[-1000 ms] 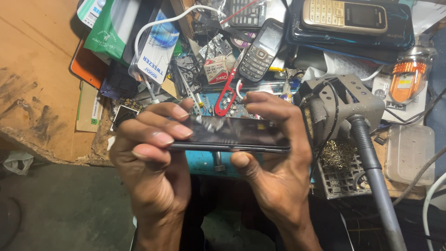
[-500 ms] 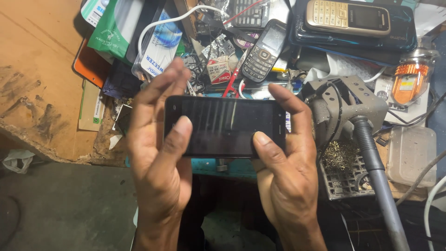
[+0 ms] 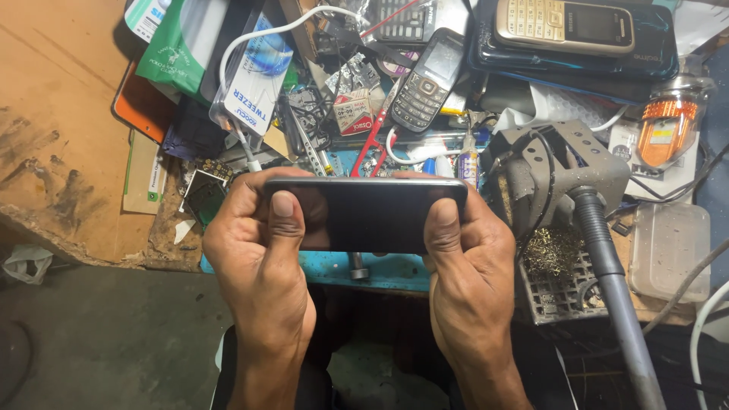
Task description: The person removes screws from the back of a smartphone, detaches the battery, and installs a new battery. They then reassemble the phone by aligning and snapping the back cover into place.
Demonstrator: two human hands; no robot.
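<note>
Both hands hold a black smartphone (image 3: 368, 214) flat and sideways, dark screen up, above the front edge of the cluttered worktop (image 3: 68, 152). Left hand (image 3: 258, 258) is wrapped closed around the phone's left end: thumb pressed down on the glass, fingers curled over the far edge. Right hand (image 3: 471, 273) grips the right end the same way, thumb on the screen near the right edge, fingers folded over the top. The phone is lifted off the surface; under it a blue mat (image 3: 380, 267) shows at the worktop's front edge. Just beyond the phone, toward the middle of the worktop, lie red-handled scissors (image 3: 377, 137) and a dark keypad phone (image 3: 427, 80), tilted. At the far right corner a gold keypad phone (image 3: 566, 26) rests on a dark case. A white cable (image 3: 258, 45) loops across the far left part over a clear tweezer packet (image 3: 254, 83) and a green packet (image 3: 186, 45). At the right, near the right hand, a grey soldering-iron holder (image 3: 566, 163) carries a grey hose (image 3: 615, 281) running down toward the front edge; a mesh tray with brass wool (image 3: 554, 266) sits below it. A clear plastic box (image 3: 668, 247) stands at the right edge, an orange-capped container (image 3: 668, 125) beyond it.
</note>
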